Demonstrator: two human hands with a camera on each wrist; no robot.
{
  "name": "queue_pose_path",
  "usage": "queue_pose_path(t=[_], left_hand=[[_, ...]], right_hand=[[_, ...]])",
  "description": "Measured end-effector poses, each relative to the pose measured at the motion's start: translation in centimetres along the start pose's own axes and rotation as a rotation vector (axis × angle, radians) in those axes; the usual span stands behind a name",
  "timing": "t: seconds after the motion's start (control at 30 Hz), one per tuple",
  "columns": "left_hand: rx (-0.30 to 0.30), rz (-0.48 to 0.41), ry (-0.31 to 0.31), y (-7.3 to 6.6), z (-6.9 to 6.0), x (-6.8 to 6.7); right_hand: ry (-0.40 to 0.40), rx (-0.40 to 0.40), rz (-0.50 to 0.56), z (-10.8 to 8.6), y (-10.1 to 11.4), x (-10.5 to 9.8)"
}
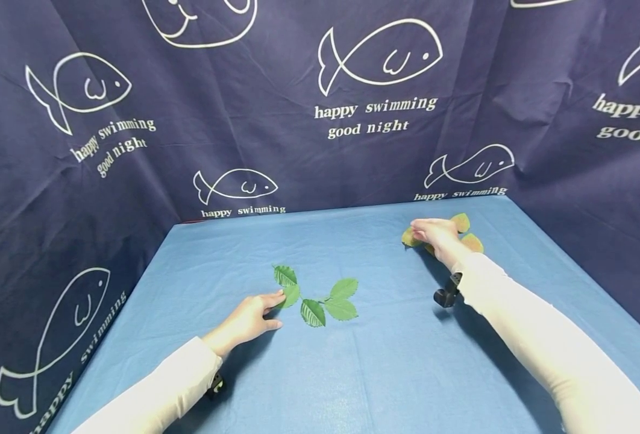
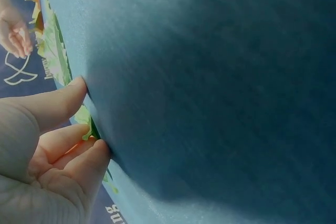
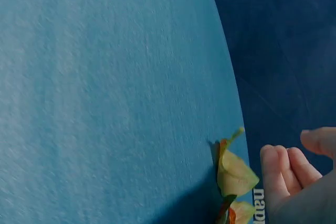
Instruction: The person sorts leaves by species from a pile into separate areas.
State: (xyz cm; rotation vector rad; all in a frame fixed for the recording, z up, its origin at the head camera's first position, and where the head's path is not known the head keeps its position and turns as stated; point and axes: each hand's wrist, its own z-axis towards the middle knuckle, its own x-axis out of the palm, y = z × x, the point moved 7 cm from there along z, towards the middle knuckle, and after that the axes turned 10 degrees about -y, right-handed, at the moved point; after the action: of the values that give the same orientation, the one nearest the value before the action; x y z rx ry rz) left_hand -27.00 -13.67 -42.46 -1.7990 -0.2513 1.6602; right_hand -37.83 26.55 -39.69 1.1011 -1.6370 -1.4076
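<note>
A sprig of green leaves point(image 1: 341, 308) lies on the blue cloth near the middle of the table. My left hand point(image 1: 248, 320) touches its left side, fingertips at one leaf point(image 1: 291, 296) and thumb held apart. In the left wrist view, the left hand's fingers point(image 2: 94, 163) reach the cloth beside a bit of green leaf point(image 2: 85, 116). Toward the back right, my right hand point(image 1: 438, 236) hovers by a sprig of yellowish leaves point(image 1: 472, 243), partly hiding it. The right wrist view has the right hand's fingers point(image 3: 283, 169) loosely bent and apart from a yellow-green leaf point(image 3: 236, 174).
Blue cloth point(image 1: 331, 374) covers the table. Dark blue curtains point(image 1: 298, 144) with white fish drawings and lettering stand behind it and along both sides. A small black camera point(image 1: 448, 292) sits under the right wrist, another point(image 1: 215, 384) under the left.
</note>
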Motion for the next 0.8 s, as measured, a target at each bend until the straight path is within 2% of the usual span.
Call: queue_pose_path(t=[0.17,0.37,0.63,0.8], left_hand=[[0.004,0.003,0.003,-0.1,0.1,-0.1],[0.014,-0.002,-0.001,-0.2,-0.1,0.0],[-0.012,-0.01,-0.058,0.1,0.0,0.0],[-0.02,-0.005,-0.039,0.2,0.3,-0.2]], right_hand=[[0.157,-0.031,-0.073,-0.8,-0.1,1.5],[0.255,-0.035,-0.111,-2.3,-0.5,3.2],[0.386,-0.071,-0.148,-5.3,-1.1,6.0],[0.426,-0.082,-0.18,-7.1,-1.5,7.4]])
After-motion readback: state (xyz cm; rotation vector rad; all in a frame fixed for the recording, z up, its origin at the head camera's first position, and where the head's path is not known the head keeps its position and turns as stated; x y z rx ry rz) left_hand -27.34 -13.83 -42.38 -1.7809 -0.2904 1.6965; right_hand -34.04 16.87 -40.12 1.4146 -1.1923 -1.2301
